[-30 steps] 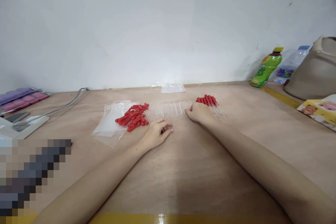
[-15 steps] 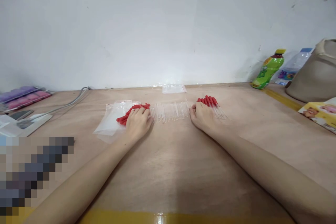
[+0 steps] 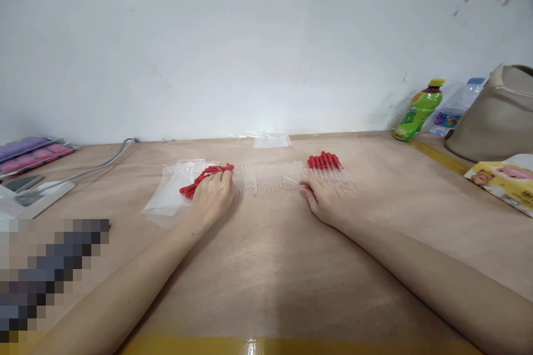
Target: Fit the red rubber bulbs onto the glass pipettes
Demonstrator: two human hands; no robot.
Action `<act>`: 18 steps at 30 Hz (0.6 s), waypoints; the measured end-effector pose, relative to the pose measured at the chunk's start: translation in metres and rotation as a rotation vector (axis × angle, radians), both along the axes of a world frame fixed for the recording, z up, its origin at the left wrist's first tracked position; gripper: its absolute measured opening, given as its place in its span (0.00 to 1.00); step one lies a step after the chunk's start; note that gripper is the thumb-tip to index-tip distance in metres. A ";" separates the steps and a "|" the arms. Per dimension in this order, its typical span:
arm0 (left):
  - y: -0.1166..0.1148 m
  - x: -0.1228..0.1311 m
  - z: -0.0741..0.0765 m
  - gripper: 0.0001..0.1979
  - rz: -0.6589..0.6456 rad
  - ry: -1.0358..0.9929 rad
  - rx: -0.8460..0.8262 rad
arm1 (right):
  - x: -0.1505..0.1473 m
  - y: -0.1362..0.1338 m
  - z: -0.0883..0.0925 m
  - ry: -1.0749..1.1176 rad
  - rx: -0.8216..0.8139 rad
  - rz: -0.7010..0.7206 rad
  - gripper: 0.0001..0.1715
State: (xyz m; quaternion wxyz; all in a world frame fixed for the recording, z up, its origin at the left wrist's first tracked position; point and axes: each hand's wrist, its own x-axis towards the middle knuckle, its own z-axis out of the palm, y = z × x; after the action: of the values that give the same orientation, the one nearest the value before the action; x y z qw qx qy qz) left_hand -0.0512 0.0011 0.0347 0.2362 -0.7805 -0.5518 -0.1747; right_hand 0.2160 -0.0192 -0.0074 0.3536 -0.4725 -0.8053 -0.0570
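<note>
My left hand [image 3: 214, 194] rests, fingers curled down, at the right end of a pile of small red handle-like pieces [image 3: 190, 189]. Its fingertips are hidden, and I cannot make out what they hold. Under the pile lie clear plastic zip bags [image 3: 163, 194]. Between my hands a row of thin clear sticks [image 3: 270, 178] lies side by side. My right hand [image 3: 322, 197] pinches one thin pale stick [image 3: 293, 181], which points left over the row's end. Just behind it is a fan of red-handled pieces with thin clear ends [image 3: 325, 161].
A small zip bag [image 3: 272, 141] lies by the wall. Off to the right are a green bottle [image 3: 418, 111], a clear bottle [image 3: 458, 108], a beige bag [image 3: 495, 116] and a yellow printed packet [image 3: 506, 183]. At left are purple and pink packs [image 3: 37, 156] and a grey cable [image 3: 110, 162].
My right hand has come down slightly, and a thin stick now shows in its fingers. My left hand has shifted a little left relative to the row. The view has shifted slightly.
</note>
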 end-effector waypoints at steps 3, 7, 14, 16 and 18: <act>-0.012 0.014 -0.006 0.09 -0.292 -0.151 -0.041 | 0.001 0.002 -0.004 0.026 0.013 0.065 0.13; -0.021 0.028 -0.021 0.11 -0.465 -0.270 -0.259 | 0.000 -0.001 -0.004 0.020 0.017 0.103 0.11; -0.013 0.032 -0.029 0.10 -0.530 -0.434 -0.359 | -0.008 -0.014 0.006 -0.055 0.011 0.148 0.07; -0.011 0.034 -0.028 0.10 -0.536 -0.501 -0.373 | -0.009 -0.015 0.006 -0.055 0.005 0.173 0.07; -0.011 0.035 -0.028 0.10 -0.548 -0.550 -0.398 | -0.010 -0.015 0.004 -0.045 0.006 0.195 0.07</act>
State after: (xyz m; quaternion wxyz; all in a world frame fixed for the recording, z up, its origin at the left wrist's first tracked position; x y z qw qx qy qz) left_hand -0.0158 -0.0100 0.0070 -0.1296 -0.8528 -0.3897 -0.3227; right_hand 0.2059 -0.0342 -0.0032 0.3407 -0.3894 -0.8550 -0.0355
